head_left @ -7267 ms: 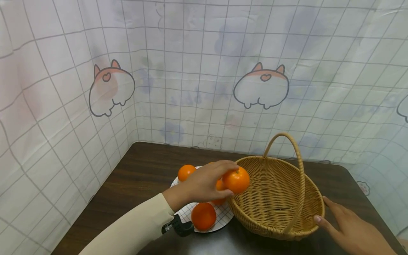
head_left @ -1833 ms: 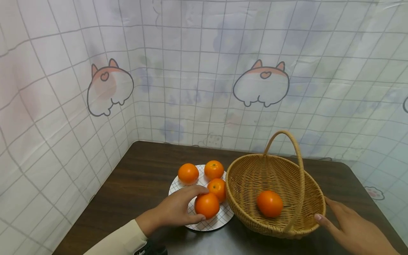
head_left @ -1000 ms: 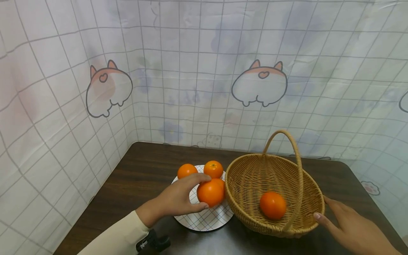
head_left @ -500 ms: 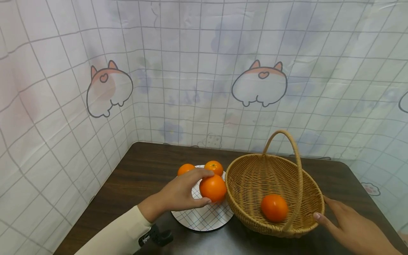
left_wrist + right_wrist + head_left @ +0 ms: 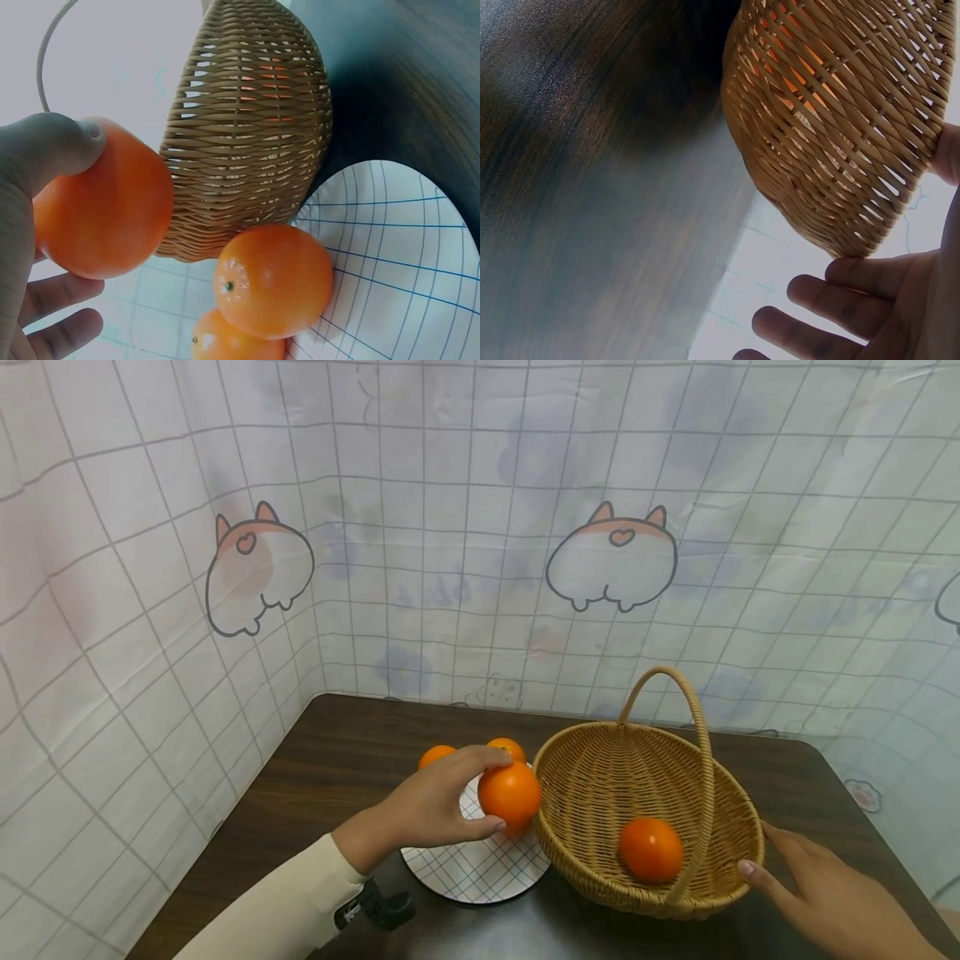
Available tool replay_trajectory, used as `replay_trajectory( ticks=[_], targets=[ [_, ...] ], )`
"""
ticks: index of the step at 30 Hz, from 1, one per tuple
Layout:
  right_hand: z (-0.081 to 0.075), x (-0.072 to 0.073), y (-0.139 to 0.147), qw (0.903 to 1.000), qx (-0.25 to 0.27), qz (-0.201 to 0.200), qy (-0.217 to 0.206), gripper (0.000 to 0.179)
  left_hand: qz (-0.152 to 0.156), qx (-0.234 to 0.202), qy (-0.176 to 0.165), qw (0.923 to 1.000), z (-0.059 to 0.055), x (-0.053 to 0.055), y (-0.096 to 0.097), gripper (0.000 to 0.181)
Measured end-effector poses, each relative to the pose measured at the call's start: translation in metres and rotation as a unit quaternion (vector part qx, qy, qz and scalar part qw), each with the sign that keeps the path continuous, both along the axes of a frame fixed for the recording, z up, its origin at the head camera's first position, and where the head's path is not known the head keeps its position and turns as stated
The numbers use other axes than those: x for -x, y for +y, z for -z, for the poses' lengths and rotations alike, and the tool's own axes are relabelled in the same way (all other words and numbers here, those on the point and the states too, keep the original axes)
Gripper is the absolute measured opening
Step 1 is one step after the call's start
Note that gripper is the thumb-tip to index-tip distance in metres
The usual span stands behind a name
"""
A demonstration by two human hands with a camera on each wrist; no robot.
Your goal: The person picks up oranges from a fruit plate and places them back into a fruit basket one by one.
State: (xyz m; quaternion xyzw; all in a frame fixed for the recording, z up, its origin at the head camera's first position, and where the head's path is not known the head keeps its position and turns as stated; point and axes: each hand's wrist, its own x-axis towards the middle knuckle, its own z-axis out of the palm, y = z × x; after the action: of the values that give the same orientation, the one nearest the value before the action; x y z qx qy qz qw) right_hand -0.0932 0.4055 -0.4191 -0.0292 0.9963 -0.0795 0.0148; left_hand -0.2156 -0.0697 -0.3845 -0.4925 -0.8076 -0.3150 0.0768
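My left hand [image 5: 442, 802] holds an orange [image 5: 510, 793] between thumb and fingers, raised above the plate [image 5: 472, 872] beside the basket's left rim. In the left wrist view the thumb presses on this orange [image 5: 112, 206]. The round white plate has a grid pattern and carries several more oranges, one [image 5: 437, 754] partly behind my hand. The wicker basket [image 5: 592, 777] stands to the right with its hoop handle up and one orange [image 5: 651, 850] inside. My right hand [image 5: 840, 885] grips the basket's right rim, thumb over the edge and other fingers outside.
Everything stands on a dark wood-grain table [image 5: 360, 727]. A white cloth [image 5: 450, 527] with grid lines and cartoon animal prints hangs behind and along the sides. A black strap device [image 5: 375, 906] is on the left wrist.
An orange that my left hand held by the basket now lies inside it. The left hand has since taken another from the plate's front and raised it rightward. The right hand stays at the rim.
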Motion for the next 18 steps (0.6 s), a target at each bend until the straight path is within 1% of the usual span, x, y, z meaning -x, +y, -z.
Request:
replay_trajectory(
  ticks=[6,11,14,18],
  targets=[
    [0.0,0.0,0.0,1.0,0.001,-0.002,-0.001,0.082,0.011,-0.009,0.016,0.9998,-0.001,0.004,0.002,0.068],
    [-0.001,-0.001,-0.001,1.0,-0.001,-0.004,0.003,0.081,0.014,-0.016,0.027,0.9994,-0.004,0.004,0.005,0.068],
    [-0.001,-0.001,-0.001,1.0,-0.001,-0.005,0.008,0.08,0.017,-0.02,0.026,0.9993,-0.006,0.003,0.008,0.068],
    [-0.001,-0.001,-0.001,0.9999,0.0,-0.006,0.008,0.08,0.01,-0.012,0.021,0.9996,-0.009,0.003,0.011,0.068]
  ],
)
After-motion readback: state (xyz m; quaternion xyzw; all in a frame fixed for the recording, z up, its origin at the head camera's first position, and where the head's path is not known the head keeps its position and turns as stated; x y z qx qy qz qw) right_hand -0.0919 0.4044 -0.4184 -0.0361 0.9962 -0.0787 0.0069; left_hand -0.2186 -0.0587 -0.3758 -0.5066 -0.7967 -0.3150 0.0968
